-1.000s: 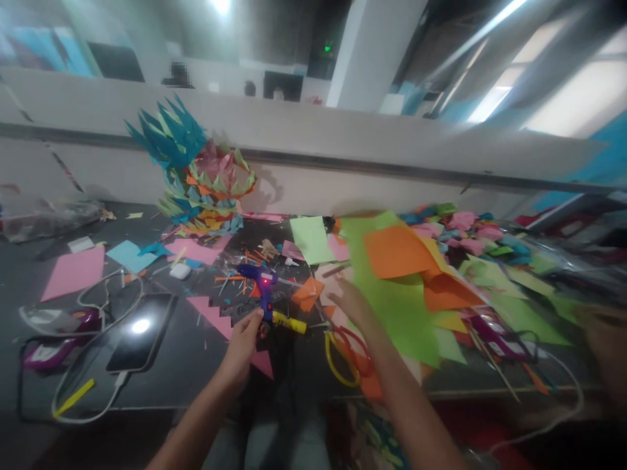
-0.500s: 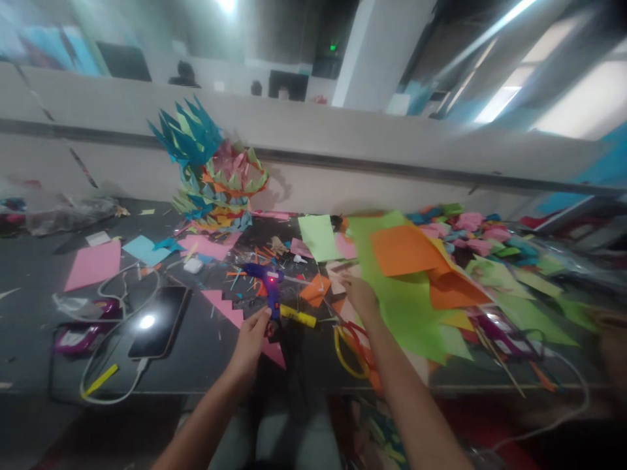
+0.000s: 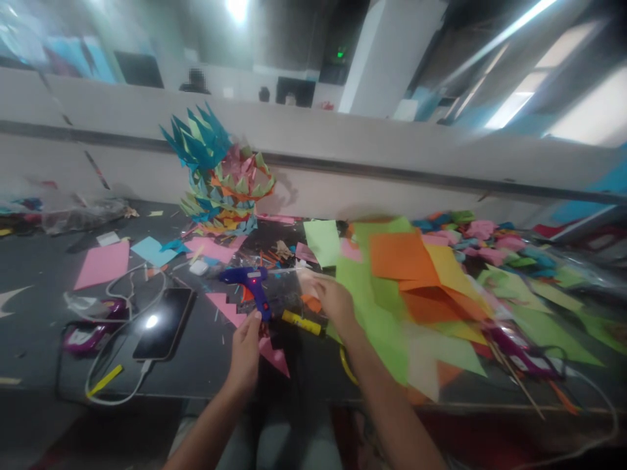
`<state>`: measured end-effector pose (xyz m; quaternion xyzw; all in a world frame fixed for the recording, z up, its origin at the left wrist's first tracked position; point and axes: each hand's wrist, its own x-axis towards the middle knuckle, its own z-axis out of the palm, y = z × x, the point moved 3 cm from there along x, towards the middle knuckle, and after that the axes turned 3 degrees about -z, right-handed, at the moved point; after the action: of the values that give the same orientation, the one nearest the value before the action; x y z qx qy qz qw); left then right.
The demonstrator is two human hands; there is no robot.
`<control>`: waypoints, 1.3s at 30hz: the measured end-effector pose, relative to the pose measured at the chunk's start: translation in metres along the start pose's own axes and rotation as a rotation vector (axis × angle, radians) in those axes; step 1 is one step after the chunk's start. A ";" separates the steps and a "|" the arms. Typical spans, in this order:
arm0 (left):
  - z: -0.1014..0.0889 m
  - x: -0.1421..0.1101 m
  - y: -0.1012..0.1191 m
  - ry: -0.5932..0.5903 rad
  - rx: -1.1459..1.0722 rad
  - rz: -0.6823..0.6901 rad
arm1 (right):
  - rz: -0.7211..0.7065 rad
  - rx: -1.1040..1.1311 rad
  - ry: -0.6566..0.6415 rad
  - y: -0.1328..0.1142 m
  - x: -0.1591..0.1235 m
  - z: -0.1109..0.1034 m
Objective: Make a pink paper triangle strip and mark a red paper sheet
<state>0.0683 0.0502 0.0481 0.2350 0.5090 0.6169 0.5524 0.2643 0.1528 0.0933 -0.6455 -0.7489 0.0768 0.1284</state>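
Observation:
My left hand (image 3: 246,349) is closed round the lower handle of a blue hot glue gun (image 3: 255,287) with a small red light. A translucent glue stick (image 3: 285,269) juts from its right end. Just beyond that, my right hand (image 3: 336,301) pinches a pale peach piece of paper (image 3: 306,281); its fingertips are partly blurred. An orange scrap (image 3: 311,303) shows beneath this paper. Between my hands lies a yellow tube (image 3: 302,322). Under my right forearm, a yellow scissor handle (image 3: 347,365) is partly hidden. Stepped pink paper (image 3: 225,309) lies by my left hand.
A folded-paper sculpture (image 3: 220,176) stands against the low wall. Left are a phone (image 3: 164,324) on a white cable and a purple device (image 3: 95,329). Green sheets (image 3: 377,320), orange sheets (image 3: 401,258) and another purple device (image 3: 524,352) lie right. Folded pieces (image 3: 482,230) are heaped behind.
My right hand has moved left with the peach paper, over the orange scrap and close to the glue stick. The glue gun has shifted slightly left in my left hand. The view has swung a little.

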 end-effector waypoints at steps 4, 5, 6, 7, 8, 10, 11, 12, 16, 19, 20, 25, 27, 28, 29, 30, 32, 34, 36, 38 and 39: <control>-0.001 -0.002 -0.003 0.045 -0.010 0.049 | -0.054 0.007 -0.064 -0.026 0.011 0.019; -0.002 -0.003 -0.003 0.060 -0.011 0.057 | -0.067 0.012 -0.082 -0.032 0.015 0.025; -0.002 -0.003 -0.003 0.072 -0.016 0.062 | -0.081 0.020 -0.099 -0.036 0.018 0.032; -0.002 -0.004 -0.003 0.083 -0.024 0.067 | -0.099 0.029 -0.114 -0.040 0.021 0.038; -0.003 -0.004 -0.003 0.090 -0.034 0.072 | -0.119 0.039 -0.127 -0.044 0.023 0.043; -0.004 -0.004 -0.002 0.092 -0.048 0.069 | -0.161 0.053 -0.144 -0.046 0.027 0.049; -0.005 -0.003 -0.002 0.091 -0.049 0.065 | -0.176 0.053 -0.144 -0.044 0.027 0.049; -0.006 -0.003 -0.002 0.091 -0.047 0.062 | -0.184 0.045 -0.136 -0.039 0.028 0.047; -0.008 -0.001 -0.001 0.091 -0.047 0.058 | -0.156 -0.047 -0.102 -0.002 0.023 0.028; -0.007 -0.001 0.000 0.091 -0.035 0.065 | -0.193 -0.123 -0.129 0.031 0.016 0.015; -0.006 -0.001 -0.001 0.091 -0.030 0.066 | -0.222 -0.141 -0.142 0.040 0.013 0.013; 0.002 -0.002 -0.003 0.091 -0.027 0.047 | -0.384 -0.197 -0.198 0.059 0.004 0.010; 0.005 -0.003 -0.003 0.093 -0.027 0.036 | -0.436 -0.209 -0.223 0.058 0.003 0.010; 0.006 -0.004 -0.003 0.092 -0.027 0.032 | -0.448 -0.217 -0.233 0.058 0.004 0.010; 0.006 -0.004 -0.003 0.092 -0.026 0.032 | -0.446 -0.229 -0.238 0.059 0.006 0.009; 0.006 -0.004 -0.002 0.094 -0.024 0.035 | -0.429 -0.245 -0.237 0.062 0.009 0.007; 0.003 -0.004 0.000 0.099 -0.017 0.043 | -0.355 -0.290 -0.221 0.074 0.015 0.001; -0.001 -0.003 0.001 0.105 -0.006 0.046 | -0.243 -0.341 -0.201 0.091 0.020 -0.005; -0.004 -0.002 0.001 0.106 0.001 0.046 | -0.125 -0.380 -0.190 0.107 0.022 -0.009; -0.006 -0.001 0.000 0.105 0.001 0.044 | -0.039 -0.395 -0.182 0.117 0.023 -0.010; -0.006 -0.001 -0.001 0.105 0.001 0.043 | -0.016 -0.393 -0.176 0.119 0.024 -0.010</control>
<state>0.0640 0.0469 0.0455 0.2131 0.5325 0.6399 0.5114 0.3771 0.1941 0.0716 -0.6430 -0.7629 -0.0155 -0.0652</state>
